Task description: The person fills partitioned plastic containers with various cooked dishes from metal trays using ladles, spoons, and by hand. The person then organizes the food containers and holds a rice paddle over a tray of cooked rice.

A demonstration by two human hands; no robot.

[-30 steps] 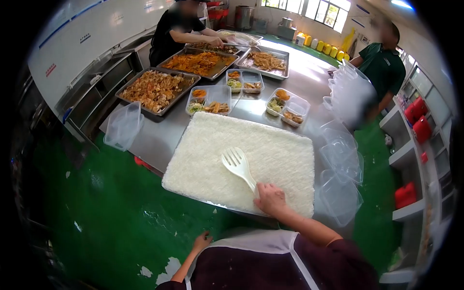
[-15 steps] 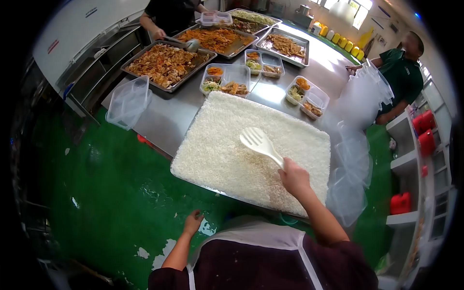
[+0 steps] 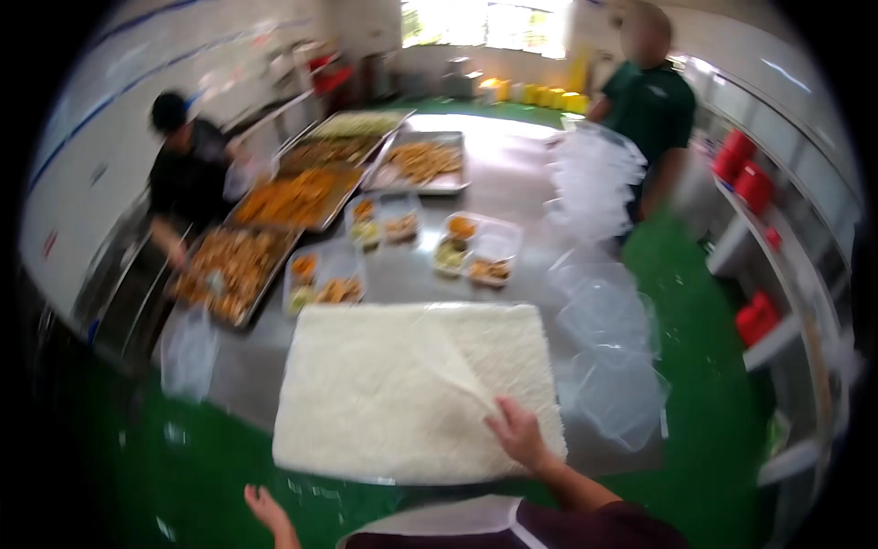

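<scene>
My right hand (image 3: 519,435) is closed round the handle of a white slotted rice paddle (image 3: 448,366), smeared by motion. The paddle's head is over a wide slab of white rice (image 3: 357,393) that fills its tray. My left hand (image 3: 263,508) hangs in front of the tray, low on the left, with its fingers apart and nothing in them. Beyond the rice stand divided lunch boxes: one on the left (image 3: 352,261), one behind it (image 3: 402,209), and one on the right (image 3: 508,240). Each contains portions of food; their rice compartments cannot be judged through the blur.
Trays of cooked food (image 3: 315,197) line the table's far left, where a person in black (image 3: 187,169) works. Clear lids (image 3: 613,393) lie right of the rice, near a stack of clear containers (image 3: 594,178). A person in green (image 3: 649,110) stands behind. Clear plastic (image 3: 189,352) sits at the left edge.
My view has lifted and turned, showing more of the room. My right hand still grips the rice paddle over the rice. The person in black still reaches to the front food tray.
</scene>
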